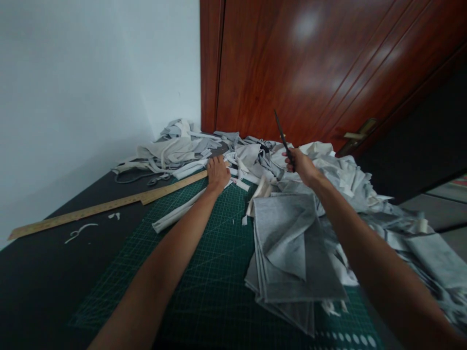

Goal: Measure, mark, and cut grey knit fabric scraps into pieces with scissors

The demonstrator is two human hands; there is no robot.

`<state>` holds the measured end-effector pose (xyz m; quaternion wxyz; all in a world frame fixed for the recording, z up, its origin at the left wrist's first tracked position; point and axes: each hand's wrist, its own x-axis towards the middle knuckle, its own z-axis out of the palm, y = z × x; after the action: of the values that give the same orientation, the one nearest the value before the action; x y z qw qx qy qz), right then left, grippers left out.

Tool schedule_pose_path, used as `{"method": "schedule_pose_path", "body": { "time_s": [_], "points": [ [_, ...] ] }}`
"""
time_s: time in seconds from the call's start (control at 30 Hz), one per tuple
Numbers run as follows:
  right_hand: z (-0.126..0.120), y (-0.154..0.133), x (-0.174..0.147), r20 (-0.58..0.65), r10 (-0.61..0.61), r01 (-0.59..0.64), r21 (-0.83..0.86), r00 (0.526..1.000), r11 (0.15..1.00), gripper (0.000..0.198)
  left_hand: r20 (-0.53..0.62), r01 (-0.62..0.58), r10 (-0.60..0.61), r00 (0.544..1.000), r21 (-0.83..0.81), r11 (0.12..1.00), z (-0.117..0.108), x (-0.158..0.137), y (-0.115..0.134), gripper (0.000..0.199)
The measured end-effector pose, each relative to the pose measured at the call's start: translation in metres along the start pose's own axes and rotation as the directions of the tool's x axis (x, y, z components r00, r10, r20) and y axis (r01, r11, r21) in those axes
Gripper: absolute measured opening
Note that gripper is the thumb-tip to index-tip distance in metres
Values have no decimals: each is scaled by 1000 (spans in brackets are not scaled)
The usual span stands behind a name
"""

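My left hand (218, 172) is at the far edge of the green cutting mat, its fingers curled over the right end of a long wooden ruler (105, 208). White fabric strips lie just beyond those fingers, and part of the ruler's end is hidden. A rolled pale fabric strip (178, 214) rests on the mat by my left forearm. My right hand (302, 165) grips dark scissors (280, 129), blades pointing up and away, above the scrap heap. Below it, a stack of folded grey fabric (284, 243) lies on the mat.
A large heap of grey and white fabric scraps (343, 170) spreads along the back and right. Another pile (171, 148) sits against the white wall at left. The green cutting mat (215, 272) covers the dark table. A reddish wooden door (284, 63) with a handle stands behind.
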<state>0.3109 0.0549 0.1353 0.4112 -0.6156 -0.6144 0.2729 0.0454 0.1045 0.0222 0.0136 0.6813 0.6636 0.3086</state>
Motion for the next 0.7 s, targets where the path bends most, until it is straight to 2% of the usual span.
{"method": "schedule_pose_path", "body": {
  "time_s": [0.03, 0.1, 0.17, 0.23, 0.3, 0.33, 0.4, 0.47, 0.53, 0.67, 0.7],
  "points": [
    [-12, -1, -15, 23, -3, 2, 47, 1000, 999, 44, -3, -8, 8, 1000, -5, 1000, -1, 0, 0, 47],
    [-31, 0, -50, 170, -53, 4, 273, 984, 962, 38, -11, -33, 33, 999, -20, 999, -8, 2, 2, 42],
    [-43, 5, -87, 295, -84, -19, 330, 952, 944, 40, -20, -63, 62, 998, -46, 997, -18, 7, 5, 34],
    [-46, 16, -120, 344, -108, 5, 285, 933, 958, 40, -17, -84, 83, 996, -82, 993, -30, 14, 10, 29],
    [-44, 29, -145, 361, -143, 83, 178, 922, 981, 36, 18, -97, 100, 995, -135, 986, -42, 16, 14, 28],
    [-42, 36, -155, 380, -176, 139, 124, 908, 982, 34, 55, -104, 114, 992, -169, 980, -47, 14, 15, 28],
    [-39, 49, -169, 334, -225, 238, 1, 915, 971, 36, 149, -129, 170, 974, -247, 960, -54, 0, 16, 26],
    [-38, 58, -176, 252, -247, 288, -141, 936, 947, 40, 267, -155, 249, 931, -329, 932, -57, -28, 16, 22],
    [-39, 66, -178, 180, -258, 299, -267, 949, 916, 41, 398, -144, 318, 861, -408, 901, -58, -66, 16, 23],
    [-40, 78, -172, 104, -269, 288, -368, 958, 884, 39, 574, -31, 379, 726, -523, 852, -56, -131, 23, 27],
    [-39, 81, -170, 99, -267, 284, -371, 959, 884, 38, 600, 56, 387, 700, -586, 808, -55, -140, 26, 27]
  ]
}}
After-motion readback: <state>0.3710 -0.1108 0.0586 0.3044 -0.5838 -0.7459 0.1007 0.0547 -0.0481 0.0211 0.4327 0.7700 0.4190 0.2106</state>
